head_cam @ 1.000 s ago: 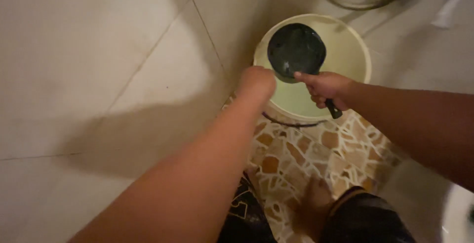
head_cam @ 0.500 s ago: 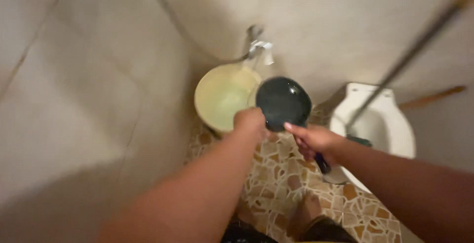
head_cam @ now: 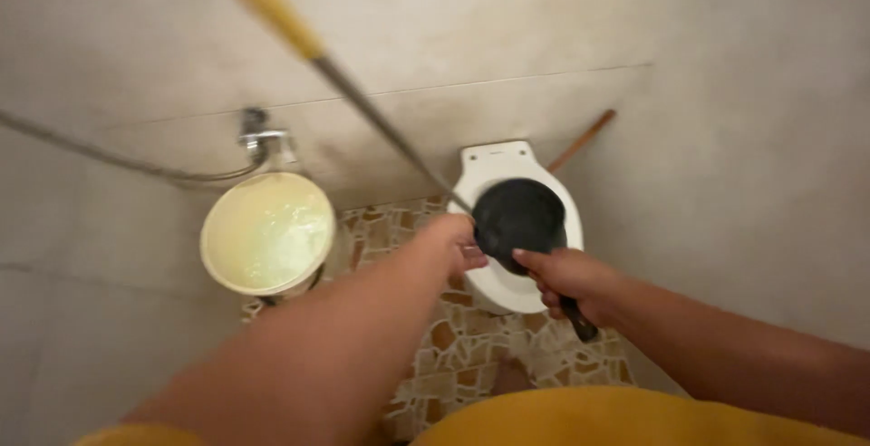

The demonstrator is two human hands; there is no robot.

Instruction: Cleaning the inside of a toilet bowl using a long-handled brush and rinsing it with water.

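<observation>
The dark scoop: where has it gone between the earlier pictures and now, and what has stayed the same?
The dark scoop has moved from above the cream bucket to above the white toilet bowl; the bucket now stands apart, to the left. The right hand still grips the handle, and the left hand still stays at the scoop's rim. A long pole now crosses the view.

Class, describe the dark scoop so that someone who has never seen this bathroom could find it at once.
Start at the white toilet against the back wall, right of the pale bucket. Directly over its bowl hangs the scoop, its handle gripped by the right hand, with the left hand at its rim. It is the only round, dark, handled thing; its neighbours are pale.
</observation>
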